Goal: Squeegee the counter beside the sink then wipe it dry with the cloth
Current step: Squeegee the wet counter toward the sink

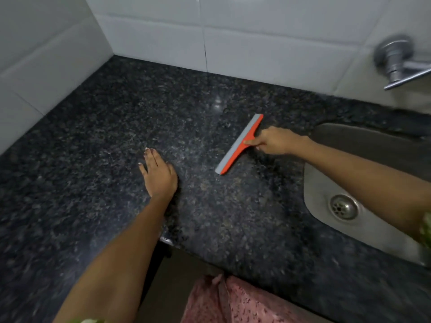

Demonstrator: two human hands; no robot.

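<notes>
Head view: the right hand has its grip closed round the handle of the squeegee, hiding that handle; the blade rests on the dark bench just left of the sink. The left hand lies flat, fingers spread, holding nothing. The tap and sink are cut off at the right edge, and no cloth is clearly made out.

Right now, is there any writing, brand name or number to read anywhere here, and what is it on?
None can be read.
Squeegee in the right hand: no lettering shows.
Tap: blurred, no mark legible.
Wall tiles, counter, sink: plain.
</notes>
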